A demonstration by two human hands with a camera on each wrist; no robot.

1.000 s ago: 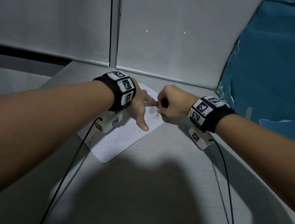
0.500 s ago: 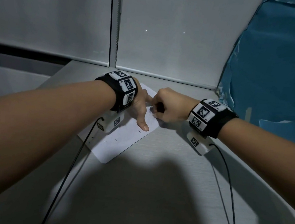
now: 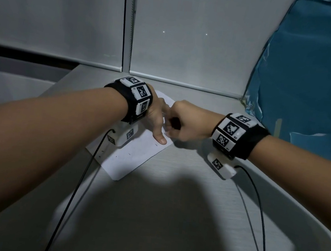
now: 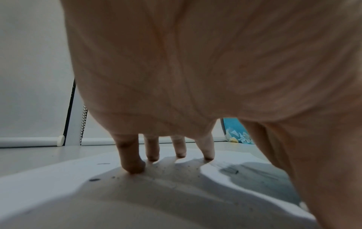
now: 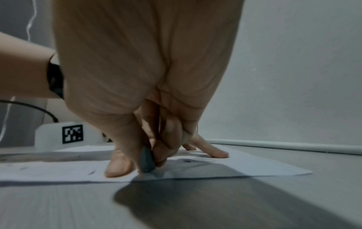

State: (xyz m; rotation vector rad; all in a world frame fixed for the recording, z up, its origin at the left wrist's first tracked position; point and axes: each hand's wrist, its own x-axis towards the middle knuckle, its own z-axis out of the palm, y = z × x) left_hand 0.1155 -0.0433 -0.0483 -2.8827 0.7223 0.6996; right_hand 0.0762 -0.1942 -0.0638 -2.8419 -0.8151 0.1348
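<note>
A white sheet of paper with small dark marks lies askew on the grey table. My left hand presses it flat, its straight, spread fingertips on the paper. My right hand is curled close beside the left thumb. It pinches a small dark grey eraser, whose tip touches the paper near the sheet's right edge. From the head view the eraser is hidden inside the fist.
White roller blinds and a bead chain close off the back of the table. A crumpled blue sheet stands at the right. Black cables trail from both wrist units toward the front edge.
My right hand has slid a little to the left, over the pencil scribble that showed a second ago. The left hand has kept its place on the paper.
</note>
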